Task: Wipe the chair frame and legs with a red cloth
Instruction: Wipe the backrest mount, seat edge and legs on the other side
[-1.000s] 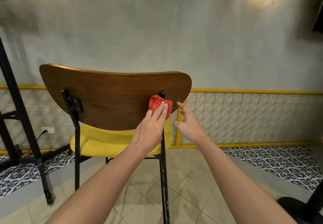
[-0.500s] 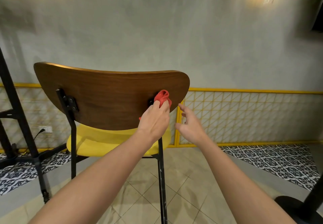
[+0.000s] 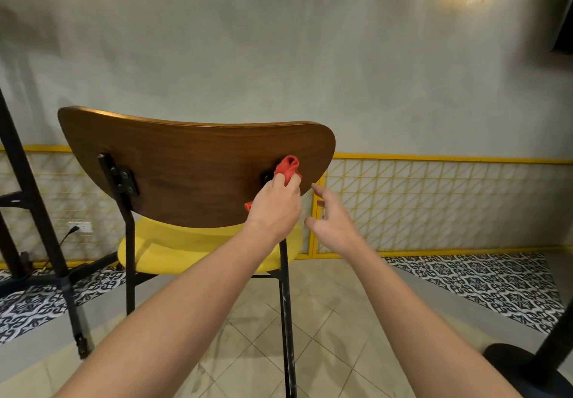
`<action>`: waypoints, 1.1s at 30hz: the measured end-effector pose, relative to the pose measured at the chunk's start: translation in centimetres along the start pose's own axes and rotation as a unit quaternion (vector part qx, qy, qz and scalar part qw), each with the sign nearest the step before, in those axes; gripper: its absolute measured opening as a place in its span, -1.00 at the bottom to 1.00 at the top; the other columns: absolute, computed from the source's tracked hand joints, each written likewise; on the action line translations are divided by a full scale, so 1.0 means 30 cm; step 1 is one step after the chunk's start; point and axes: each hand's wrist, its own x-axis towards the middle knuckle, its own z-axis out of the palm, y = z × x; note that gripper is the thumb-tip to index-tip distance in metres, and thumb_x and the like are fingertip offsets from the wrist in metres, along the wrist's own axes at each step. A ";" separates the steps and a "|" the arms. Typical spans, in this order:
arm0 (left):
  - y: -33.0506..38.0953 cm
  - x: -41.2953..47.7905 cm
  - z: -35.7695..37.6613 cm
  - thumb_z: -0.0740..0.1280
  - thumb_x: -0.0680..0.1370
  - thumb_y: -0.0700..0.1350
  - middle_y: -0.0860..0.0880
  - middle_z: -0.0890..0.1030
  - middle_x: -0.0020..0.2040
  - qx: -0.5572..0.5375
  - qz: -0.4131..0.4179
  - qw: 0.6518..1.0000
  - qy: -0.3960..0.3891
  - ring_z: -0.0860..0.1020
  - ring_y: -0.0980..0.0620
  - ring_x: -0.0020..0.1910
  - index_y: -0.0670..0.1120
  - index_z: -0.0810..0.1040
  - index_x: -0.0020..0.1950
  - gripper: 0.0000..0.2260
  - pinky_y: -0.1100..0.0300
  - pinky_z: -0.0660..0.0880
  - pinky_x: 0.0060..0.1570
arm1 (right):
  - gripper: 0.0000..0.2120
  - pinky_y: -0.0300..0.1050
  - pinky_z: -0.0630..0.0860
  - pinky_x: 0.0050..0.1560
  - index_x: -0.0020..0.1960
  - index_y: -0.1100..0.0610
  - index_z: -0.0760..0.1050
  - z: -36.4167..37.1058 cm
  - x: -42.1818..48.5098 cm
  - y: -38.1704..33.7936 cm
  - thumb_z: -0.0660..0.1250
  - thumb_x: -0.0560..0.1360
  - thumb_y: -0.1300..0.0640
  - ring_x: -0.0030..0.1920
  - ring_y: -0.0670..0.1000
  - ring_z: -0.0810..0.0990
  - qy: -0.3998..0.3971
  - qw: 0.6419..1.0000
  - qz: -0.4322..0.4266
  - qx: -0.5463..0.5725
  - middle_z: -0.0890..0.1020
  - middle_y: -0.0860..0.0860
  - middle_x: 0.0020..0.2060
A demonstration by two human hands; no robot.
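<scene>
Cloth (image 3: 289,168) bunched, long axis near-vert, tip up | L hand (image 3: 276,211) grips | R hand (image 3: 333,227) slack

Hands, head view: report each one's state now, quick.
Left hand: closed around the red cloth, against the chair frame.
Right hand: open, fingers relaxed, holding nothing.

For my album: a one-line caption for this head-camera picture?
Left hand grips a red cloth against the black metal chair frame behind the curved wooden backrest; right hand hovers open.
</scene>
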 end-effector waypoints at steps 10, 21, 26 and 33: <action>-0.045 -0.091 0.071 0.25 0.51 -0.30 -0.13 -0.05 0.56 -0.240 -0.121 0.963 0.010 0.33 -0.09 0.26 -0.23 -0.10 0.54 -0.29 0.15 0.33 0.27 | -0.30 -0.06 0.30 0.36 0.50 0.02 0.13 0.031 0.026 -0.027 0.32 0.45 0.27 0.45 0.01 0.23 -0.007 1.000 0.003 0.021 0.24 0.00 0.47; -0.042 -0.147 0.119 0.30 0.43 -0.34 -0.17 0.13 0.53 -0.171 -0.080 0.982 -0.006 0.44 -0.10 0.01 -0.29 0.08 0.51 -0.31 0.13 0.48 0.04 | -0.31 -0.02 0.30 0.39 0.50 0.02 0.13 0.055 0.017 -0.028 0.31 0.45 0.27 0.45 0.00 0.22 -0.015 1.000 0.001 0.016 0.26 0.00 0.46; -0.035 -0.100 0.108 0.32 0.41 -0.38 -0.17 0.11 0.54 -0.254 -0.120 0.959 0.042 0.42 -0.13 0.04 -0.27 0.06 0.51 -0.28 0.08 0.45 0.12 | -0.30 -0.09 0.32 0.33 0.50 0.03 0.13 0.041 0.029 -0.034 0.32 0.45 0.28 0.43 0.00 0.26 -0.008 1.000 -0.003 0.008 0.27 0.01 0.45; -0.008 -0.126 0.122 0.23 0.49 -0.31 -0.08 0.00 0.56 -0.247 -0.098 0.964 -0.002 0.28 -0.07 0.33 -0.19 -0.07 0.55 -0.30 0.18 0.28 0.30 | -0.31 -0.04 0.32 0.37 0.50 0.00 0.13 0.051 0.028 -0.023 0.31 0.45 0.27 0.44 -0.02 0.23 -0.016 1.000 -0.006 0.004 0.27 0.02 0.45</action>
